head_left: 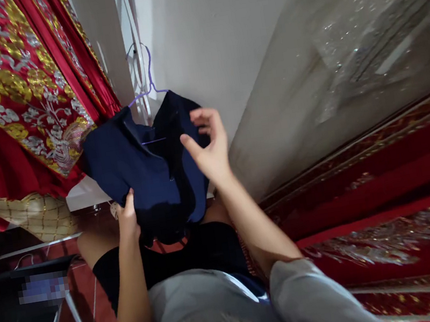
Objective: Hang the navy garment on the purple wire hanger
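A dark navy garment (146,166) hangs on a thin purple wire hanger (150,81) in front of me, near a white wall. My left hand (127,218) grips the garment's lower edge from below. My right hand (208,145) is raised at the garment's right side with fingers spread, its fingertips touching or just off the cloth near the collar. I cannot tell what the hanger's hook is caught on.
Red cloth with gold and silver embroidery (11,90) hangs at the left. A grey glittery fabric under clear plastic (345,53) and red patterned fabrics (388,199) fill the right. A woven basket (40,216) and a dark glass-topped table (31,315) stand at lower left on red tiles.
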### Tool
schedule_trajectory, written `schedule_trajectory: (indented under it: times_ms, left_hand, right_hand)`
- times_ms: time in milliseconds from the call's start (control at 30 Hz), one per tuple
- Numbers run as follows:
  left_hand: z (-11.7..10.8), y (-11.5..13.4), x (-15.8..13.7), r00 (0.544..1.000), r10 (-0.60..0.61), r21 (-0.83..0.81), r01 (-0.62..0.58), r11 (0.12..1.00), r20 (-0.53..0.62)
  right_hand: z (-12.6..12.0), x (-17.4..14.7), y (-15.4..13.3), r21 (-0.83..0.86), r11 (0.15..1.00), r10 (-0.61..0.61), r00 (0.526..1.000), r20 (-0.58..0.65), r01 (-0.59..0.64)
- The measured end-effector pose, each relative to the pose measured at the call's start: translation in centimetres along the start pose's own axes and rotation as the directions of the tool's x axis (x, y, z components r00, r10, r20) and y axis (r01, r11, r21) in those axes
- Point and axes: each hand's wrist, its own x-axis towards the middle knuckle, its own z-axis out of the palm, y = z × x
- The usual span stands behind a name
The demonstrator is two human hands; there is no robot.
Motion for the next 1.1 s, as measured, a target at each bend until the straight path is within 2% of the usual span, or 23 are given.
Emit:
schedule_trajectory:
  times_ms: [33, 67, 100, 133, 167, 233, 300, 333, 400, 433, 467, 500, 533, 567, 600, 633, 667, 733, 800, 867, 933, 1100]
  left_hand:
    - [0.2, -0.1, -0.6, 1.0, -0.015, -0.016, 0.015, 1.0, -0.012]
    - [0.3, -0.2, -1.2, 0.999, -0.041, -0.037, 0.04, 0.999, -0.027]
    - [0.5, -0.2, -1.6, 0.997, -0.069, -0.052, 0.067, 0.996, -0.034]
    - [0.5, -0.2, -1.9, 0.996, -0.081, -0.048, 0.08, 0.996, -0.029]
    - [0.4, -0.2, -2.1, 0.997, -0.078, -0.033, 0.077, 0.996, -0.024]
    - [-0.2, 0.0, -2.1, 0.998, 0.029, 0.036, -0.027, 0.999, -0.049]
    - [-1.0, 0.3, -1.8, 0.966, 0.222, 0.134, -0.205, 0.97, -0.13]
    - [-1.3, 0.3, -1.8, 0.926, 0.325, 0.182, -0.292, 0.939, -0.19]
    - [-1.5, 0.0, -1.9, 0.812, 0.505, 0.291, -0.428, 0.856, -0.291]
    - [-1.3, -0.4, -2.3, 0.761, 0.576, 0.345, -0.477, 0.809, -0.298]
    - [-0.9, -1.0, -2.8, 0.732, 0.633, 0.39, -0.521, 0.759, -0.254]
    - [-0.3, -1.7, -3.4, 0.739, 0.656, 0.407, -0.557, 0.724, -0.155]
    - [0.4, -2.5, -4.1, 0.772, 0.636, 0.392, -0.581, 0.713, -0.012]
    - [1.1, -3.4, -4.8, 0.802, 0.579, 0.349, -0.589, 0.729, 0.144]
    - [1.9, -4.1, -5.4, 0.813, 0.513, 0.298, -0.579, 0.759, 0.275]
    - [2.6, -4.7, -6.0, 0.811, 0.46, 0.257, -0.561, 0.787, 0.361]
    - [3.2, -5.1, -6.4, 0.806, 0.437, 0.23, -0.549, 0.803, 0.399]
    - [4.0, -5.3, -6.8, 0.802, 0.459, 0.215, -0.56, 0.8, 0.381]
    - [4.3, -4.9, -6.9, 0.798, 0.487, 0.236, -0.58, 0.78, 0.355]
    - [4.4, -4.3, -6.8, 0.807, 0.492, 0.266, -0.578, 0.771, 0.327]
    - [4.4, -4.0, -6.8, 0.831, 0.479, 0.277, -0.549, 0.789, 0.284]
    - [4.7, -4.3, -7.0, 0.871, 0.416, 0.285, -0.481, 0.829, 0.26]
  right_hand:
    - [1.9, -2.0, 0.1, 0.045, 0.99, 0.135, 0.988, -0.073, -0.132]
    - [4.0, -4.0, 0.4, 0.105, 0.958, 0.279, 0.954, -0.11, -0.268]
    - [5.9, -6.0, 0.7, 0.167, 0.893, 0.435, 0.896, -0.089, -0.417]
    - [7.6, -7.9, 1.0, 0.214, 0.804, 0.57, 0.822, -0.011, -0.555]
    - [8.8, -9.4, 1.2, 0.237, 0.724, 0.644, 0.758, 0.106, -0.648]
    - [9.5, -11.6, 1.3, 0.204, 0.627, 0.685, 0.656, 0.317, -0.752]
    - [8.2, -12.5, 1.0, 0.152, 0.595, 0.648, 0.583, 0.49, -0.789]
    - [7.2, -12.5, 0.9, 0.13, 0.581, 0.618, 0.539, 0.572, -0.803]
    - [5.0, -12.0, 0.6, 0.109, 0.545, 0.547, 0.451, 0.706, -0.832]
    - [4.1, -11.7, 0.4, 0.116, 0.535, 0.514, 0.431, 0.742, -0.837]
    - [3.4, -11.5, 0.1, 0.136, 0.534, 0.493, 0.438, 0.751, -0.835]
    - [2.9, -11.3, -0.2, 0.167, 0.537, 0.489, 0.466, 0.737, -0.827]
    - [2.6, -11.2, -0.5, 0.198, 0.541, 0.489, 0.497, 0.717, -0.817]
    - [2.4, -11.2, -0.8, 0.222, 0.544, 0.494, 0.522, 0.696, -0.809]
    - [2.4, -11.2, -1.1, 0.236, 0.546, 0.502, 0.54, 0.676, -0.804]
    - [2.3, -11.3, -1.3, 0.246, 0.546, 0.51, 0.55, 0.661, -0.801]
    - [2.3, -11.4, -1.5, 0.256, 0.547, 0.509, 0.56, 0.654, -0.797]
    - [2.0, -11.6, -1.8, 0.291, 0.563, 0.458, 0.585, 0.67, -0.774]
    - [1.7, -11.8, -1.8, 0.338, 0.604, 0.393, 0.639, 0.661, -0.722]
    - [1.5, -12.0, -1.7, 0.369, 0.663, 0.373, 0.715, 0.592, -0.652]
    - [1.3, -12.3, -1.4, 0.386, 0.693, 0.384, 0.764, 0.518, -0.61]
    - [0.9, -12.4, -0.8, 0.425, 0.689, 0.364, 0.787, 0.498, -0.588]
